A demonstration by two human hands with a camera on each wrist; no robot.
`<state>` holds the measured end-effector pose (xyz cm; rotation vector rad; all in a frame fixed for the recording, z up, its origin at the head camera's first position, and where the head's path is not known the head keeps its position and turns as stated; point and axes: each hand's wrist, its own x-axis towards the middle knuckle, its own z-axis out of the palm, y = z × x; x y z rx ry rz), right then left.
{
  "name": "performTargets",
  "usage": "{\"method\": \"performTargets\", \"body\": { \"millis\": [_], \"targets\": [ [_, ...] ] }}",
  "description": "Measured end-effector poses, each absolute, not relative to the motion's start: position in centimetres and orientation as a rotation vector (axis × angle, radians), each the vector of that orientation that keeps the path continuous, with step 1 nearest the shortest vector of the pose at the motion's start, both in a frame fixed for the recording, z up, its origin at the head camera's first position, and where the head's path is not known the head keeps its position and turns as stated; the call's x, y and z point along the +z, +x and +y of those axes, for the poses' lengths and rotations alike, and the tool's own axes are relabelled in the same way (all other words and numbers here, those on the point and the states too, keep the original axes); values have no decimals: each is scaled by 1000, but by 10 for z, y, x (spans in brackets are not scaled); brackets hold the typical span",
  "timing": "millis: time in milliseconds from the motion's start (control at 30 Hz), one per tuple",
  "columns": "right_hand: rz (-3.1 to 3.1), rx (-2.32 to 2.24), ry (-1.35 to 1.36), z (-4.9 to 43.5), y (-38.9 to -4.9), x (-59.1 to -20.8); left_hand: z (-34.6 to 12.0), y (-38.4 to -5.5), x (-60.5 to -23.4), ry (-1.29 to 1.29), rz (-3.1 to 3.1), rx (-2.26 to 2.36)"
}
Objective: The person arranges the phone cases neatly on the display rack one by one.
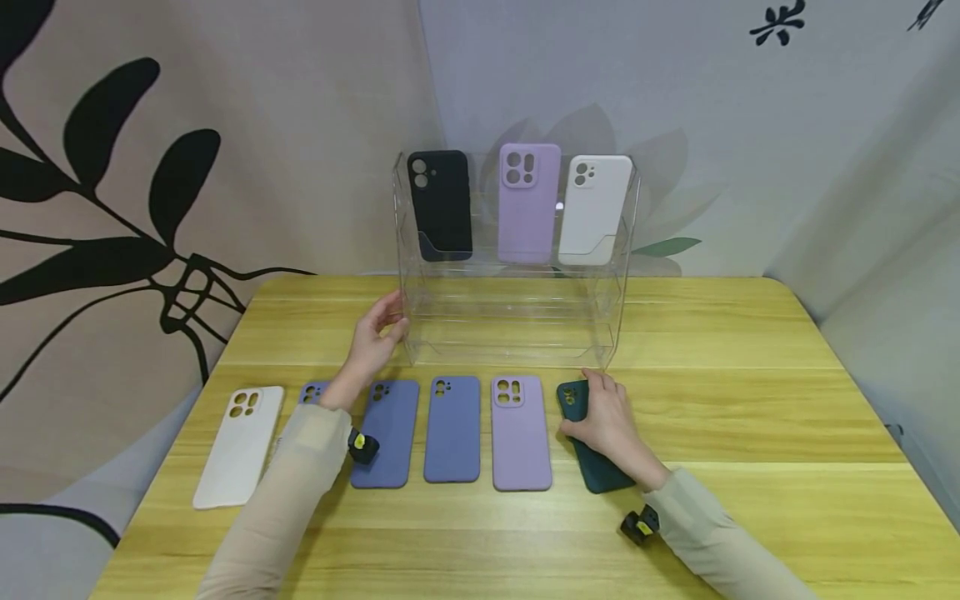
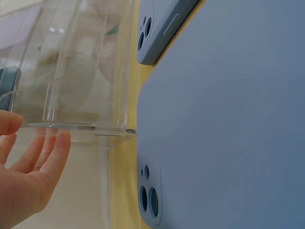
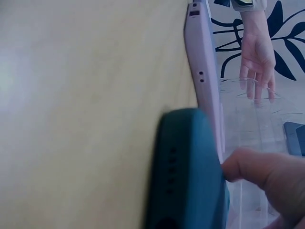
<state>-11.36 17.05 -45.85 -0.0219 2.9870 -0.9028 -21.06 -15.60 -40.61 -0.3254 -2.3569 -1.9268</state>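
Observation:
My left hand (image 1: pixel 375 337) touches the left side of a clear acrylic display stand (image 1: pixel 517 343). In the left wrist view its fingers (image 2: pixel 55 157) reach the side panel fairly straight, with the thumb by the panel's edge. My right hand (image 1: pixel 609 421) grips a dark green phone case (image 1: pixel 600 475) lying on the table at the right end of a row. The thumb (image 3: pixel 243 164) rests against the case's edge in the right wrist view; the other fingertips are out of that view. Left of it lies a light purple phone case (image 1: pixel 522 446).
Further left lie blue phone cases (image 1: pixel 452 433), one mostly hidden by my left arm, and a white phone case (image 1: pixel 238 458). The stand's top tier holds a black case (image 1: pixel 441 200), a purple case (image 1: pixel 528 208) and a white case (image 1: pixel 595 212). A patterned curtain (image 1: pixel 315 125) hangs behind the wooden table (image 1: pixel 750 400).

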Motion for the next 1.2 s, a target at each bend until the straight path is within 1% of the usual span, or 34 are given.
{"method": "performTargets", "body": {
  "millis": [367,567,833,1100,1200],
  "targets": [
    [3031,-1050,-97,173,-104,-440,-155,-209,-403,-315,-2378,-1936],
    [3055,-1145,-172,172,-104,-425,-157,-213,-409,-334,-2353,-1946],
    [3096,-1224,-274,170,-109,-408,-163,-226,-430,-336,-2344,-1911],
    [3128,-1250,-332,168,-119,-395,-163,-227,-432,-338,-2342,-1923],
    [3145,-1248,-353,166,-124,-389,-161,-222,-424,-338,-2337,-1936]
  ]
}}
